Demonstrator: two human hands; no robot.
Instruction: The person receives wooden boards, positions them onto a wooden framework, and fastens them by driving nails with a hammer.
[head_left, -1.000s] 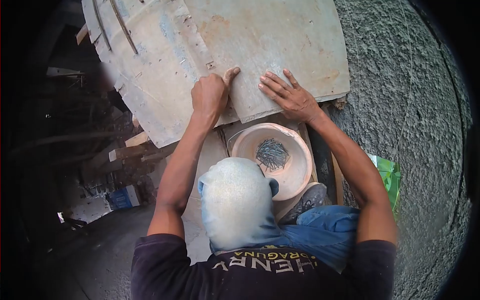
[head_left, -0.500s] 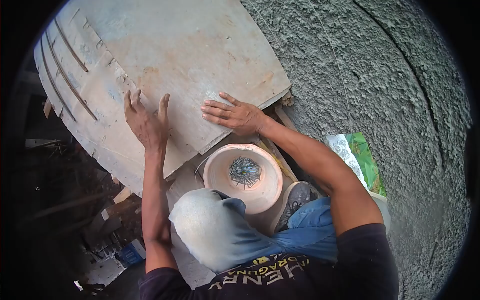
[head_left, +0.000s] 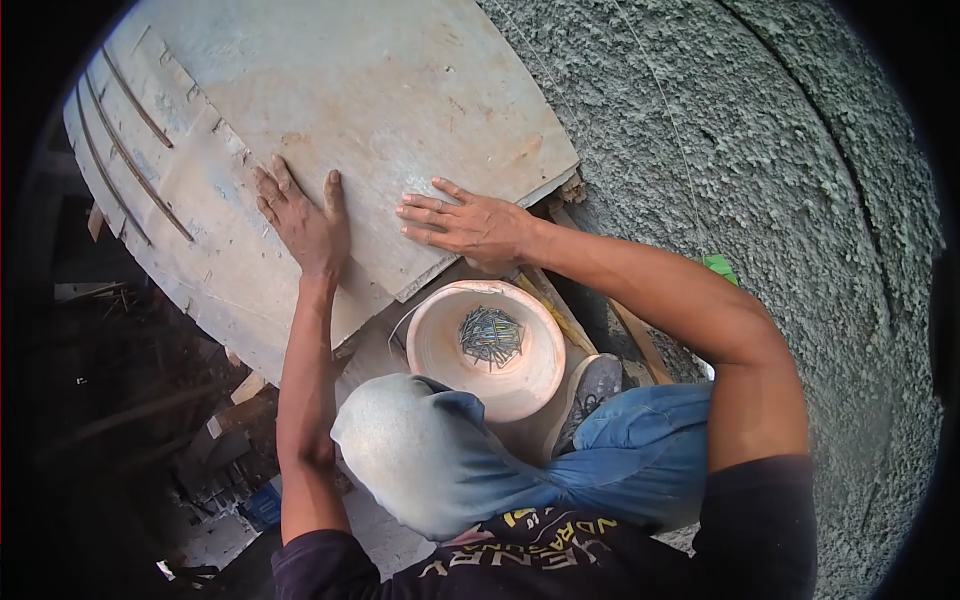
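Note:
My left hand (head_left: pixel 305 222) is spread on a worn plywood sheet (head_left: pixel 370 110), near the seam where it overlaps another board (head_left: pixel 200 240). To the right, my right hand (head_left: pixel 470 225) lies on the same sheet close to its near edge, fingers stretched out and pointing left. Neither hand holds anything. Just below the right hand, in front of my knee, stands a pale pinkish bucket (head_left: pixel 430 320) with a wire handle. Several loose nails (head_left: pixel 491 337) lie in a heap at its bottom.
A rough grey concrete wall (head_left: pixel 790 240) rises on the right. Thin metal rods (head_left: pixel 130 150) lie on the boards at the far left. My shoe (head_left: pixel 592 385) rests beside the bucket, near wooden strips (head_left: pixel 640 340). Dark debris (head_left: pixel 150 400) fills the area below left.
My left hand has come down flatter onto the sheet with its fingers spread. The right hand has shifted slightly left, and its elbow has swung outward, covering most of the green-and-white packet.

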